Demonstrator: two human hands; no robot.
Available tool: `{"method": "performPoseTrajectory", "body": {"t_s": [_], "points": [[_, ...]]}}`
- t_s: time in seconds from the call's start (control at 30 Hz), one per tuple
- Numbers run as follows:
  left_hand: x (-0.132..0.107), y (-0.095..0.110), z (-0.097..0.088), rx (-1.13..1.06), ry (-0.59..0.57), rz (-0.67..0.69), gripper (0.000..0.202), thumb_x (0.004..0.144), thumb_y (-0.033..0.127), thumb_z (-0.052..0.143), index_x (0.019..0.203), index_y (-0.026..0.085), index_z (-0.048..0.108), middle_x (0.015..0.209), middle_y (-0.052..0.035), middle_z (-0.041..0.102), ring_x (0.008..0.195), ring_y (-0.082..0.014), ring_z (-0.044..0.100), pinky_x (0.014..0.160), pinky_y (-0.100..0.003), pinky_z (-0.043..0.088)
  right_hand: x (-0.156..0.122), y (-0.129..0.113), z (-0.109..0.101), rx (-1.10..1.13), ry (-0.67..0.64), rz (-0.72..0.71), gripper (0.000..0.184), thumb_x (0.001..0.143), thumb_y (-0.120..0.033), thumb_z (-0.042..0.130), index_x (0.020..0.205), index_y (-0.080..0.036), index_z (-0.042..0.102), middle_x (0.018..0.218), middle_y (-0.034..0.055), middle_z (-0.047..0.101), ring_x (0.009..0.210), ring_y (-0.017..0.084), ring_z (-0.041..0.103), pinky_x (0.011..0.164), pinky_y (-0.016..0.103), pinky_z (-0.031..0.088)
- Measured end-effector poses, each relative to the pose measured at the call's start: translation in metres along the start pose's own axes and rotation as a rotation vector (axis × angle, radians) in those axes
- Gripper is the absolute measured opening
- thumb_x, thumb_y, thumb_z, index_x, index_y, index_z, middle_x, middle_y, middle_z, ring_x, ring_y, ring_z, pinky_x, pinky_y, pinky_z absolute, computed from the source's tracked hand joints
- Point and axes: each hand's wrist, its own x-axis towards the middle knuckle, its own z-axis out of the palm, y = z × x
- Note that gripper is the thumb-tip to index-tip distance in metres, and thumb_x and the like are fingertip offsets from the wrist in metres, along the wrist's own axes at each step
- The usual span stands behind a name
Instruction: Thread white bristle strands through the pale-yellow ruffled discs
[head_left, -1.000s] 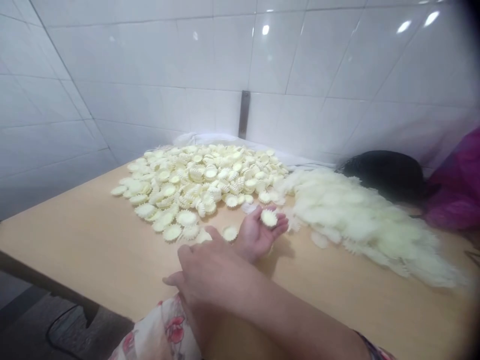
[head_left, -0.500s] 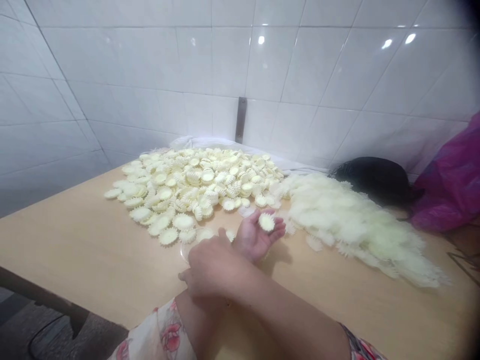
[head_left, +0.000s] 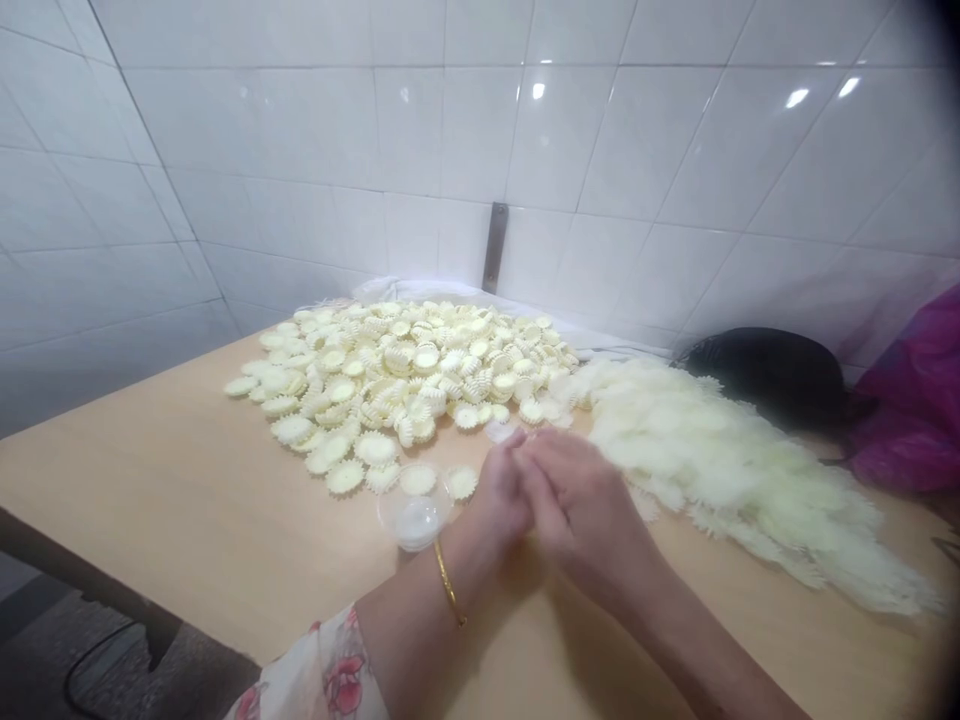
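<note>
My left hand (head_left: 496, 492), with a gold bangle (head_left: 450, 585) on its wrist, and my right hand (head_left: 585, 505) meet above the wooden table (head_left: 187, 500). Their fingertips are pressed together near the front edge of a heap of cream fluted discs (head_left: 405, 375). Whatever lies between the fingers is hidden. A small clear plastic cup (head_left: 415, 520) stands just left of my left hand. Two loose discs (head_left: 459, 482) lie beside it.
A long pile of pale feathery pieces (head_left: 720, 455) runs to the right of my hands. Behind it sit a black bag (head_left: 772, 372) and a magenta bag (head_left: 919, 400). White tiled walls close the back and left. The table's near-left edge drops to the floor.
My right hand moved from the near left, over the clear cup, across to meet my left hand. The cream disc that lay on my left fingers is now hidden between the two hands.
</note>
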Motion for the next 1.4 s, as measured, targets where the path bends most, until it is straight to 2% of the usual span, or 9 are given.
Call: {"method": "performPoseTrajectory", "body": {"t_s": [0.17,0.43,0.57,0.8,0.9,1.07,1.17,1.3,1.4], "points": [[0.001,-0.005,0.006,-0.061,0.042,-0.163,0.031,0.086,0.029,0.035,0.079,0.008,0.057,0.076,-0.0118,0.062,0.077,-0.0199,0.061,0.077,-0.032,0.047,-0.033,0.053,0.025,-0.361,0.051,-0.133,0.044,0.078,-0.003,0.034,0.117,-0.008,0.051,0.123,0.0148,0.055,0.115,0.026,0.047,0.099,0.050,0.022],[-0.007,-0.006,0.013,0.024,-0.071,-0.139,0.017,0.079,0.019,0.051,0.086,0.008,0.061,0.075,-0.0089,0.061,0.072,-0.0150,0.059,0.074,-0.025,0.046,-0.042,0.057,0.019,-0.260,0.326,-0.153,0.029,0.080,-0.003,0.036,0.093,-0.011,0.060,0.083,0.0094,0.063,0.084,0.020,0.055,0.093,0.046,0.033],[-0.007,-0.010,0.013,-0.005,-0.091,-0.131,0.018,0.083,0.018,0.046,0.085,0.008,0.061,0.072,-0.0051,0.059,0.063,-0.0088,0.056,0.063,-0.018,0.045,-0.038,0.064,0.013,-0.025,0.367,0.008,0.016,0.083,-0.012,0.043,0.086,-0.017,0.058,0.080,0.0049,0.061,0.078,0.018,0.055,0.082,0.038,0.041],[-0.002,-0.016,0.004,0.222,-0.047,0.010,0.009,0.071,0.006,0.060,0.077,0.011,0.058,0.077,-0.0053,0.061,0.069,-0.0115,0.060,0.071,-0.025,0.048,-0.036,0.066,0.001,0.642,0.321,0.439,0.014,0.078,-0.029,0.053,0.085,-0.019,0.061,0.079,0.0029,0.065,0.076,0.017,0.060,0.070,0.031,0.049],[0.000,-0.016,-0.001,0.315,-0.011,0.087,0.010,0.068,0.008,0.064,0.073,0.011,0.056,0.074,-0.0047,0.060,0.067,-0.0116,0.060,0.070,-0.026,0.047,-0.038,0.069,-0.001,0.679,0.350,0.498,0.019,0.078,-0.031,0.054,0.090,-0.018,0.060,0.080,0.0031,0.065,0.077,0.017,0.060,0.071,0.031,0.049],[-0.001,-0.012,-0.001,0.390,-0.076,0.158,0.019,0.063,0.011,0.069,0.065,0.013,0.050,0.060,0.0023,0.053,0.061,-0.0101,0.057,0.068,-0.027,0.047,-0.043,0.077,-0.002,0.294,0.222,0.230,0.036,0.085,-0.025,0.044,0.119,-0.016,0.052,0.084,0.0050,0.056,0.076,0.016,0.055,0.069,0.030,0.047],[-0.003,-0.008,0.002,0.449,-0.089,0.158,0.021,0.061,0.014,0.071,0.062,0.014,0.050,0.055,0.0043,0.049,0.053,-0.0091,0.055,0.060,-0.026,0.047,-0.044,0.080,-0.005,0.149,0.116,0.104,0.037,0.088,-0.023,0.040,0.123,-0.015,0.049,0.079,0.0040,0.051,0.067,0.015,0.051,0.062,0.027,0.046],[-0.006,-0.007,0.004,0.549,-0.160,0.208,0.016,0.067,0.023,0.067,0.067,0.013,0.054,0.061,0.0010,0.054,0.057,-0.0102,0.056,0.059,-0.026,0.047,-0.043,0.076,-0.009,0.106,0.186,0.081,0.020,0.089,-0.022,0.040,0.095,-0.016,0.058,0.072,0.0024,0.054,0.066,0.014,0.051,0.060,0.025,0.042],[-0.010,-0.010,0.004,0.650,-0.180,0.271,0.018,0.072,0.028,0.063,0.066,0.013,0.055,0.060,-0.0002,0.055,0.056,-0.0104,0.055,0.059,-0.025,0.046,-0.042,0.068,-0.008,0.080,0.235,0.089,0.025,0.089,-0.020,0.039,0.069,-0.018,0.053,0.062,-0.0003,0.053,0.060,0.013,0.050,0.060,0.024,0.039]]}}
